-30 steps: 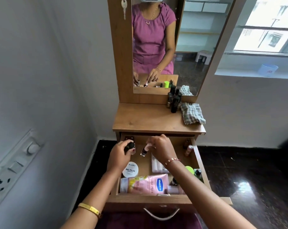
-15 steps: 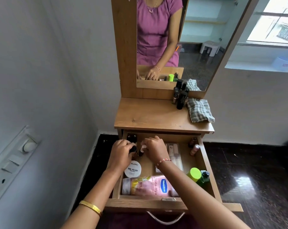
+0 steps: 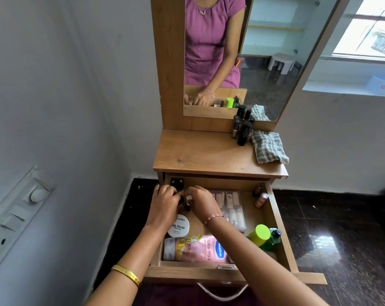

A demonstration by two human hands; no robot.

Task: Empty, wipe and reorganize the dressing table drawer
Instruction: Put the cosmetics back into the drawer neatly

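Drawer (image 3: pixel 282 239) open (both hands inside).

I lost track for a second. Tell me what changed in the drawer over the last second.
Both hands, the left hand and right hand, sank from above the drawer to its back-left corner, fingers still curled around small bottles. The lotion tube, nail polish tub and cloth stayed put.
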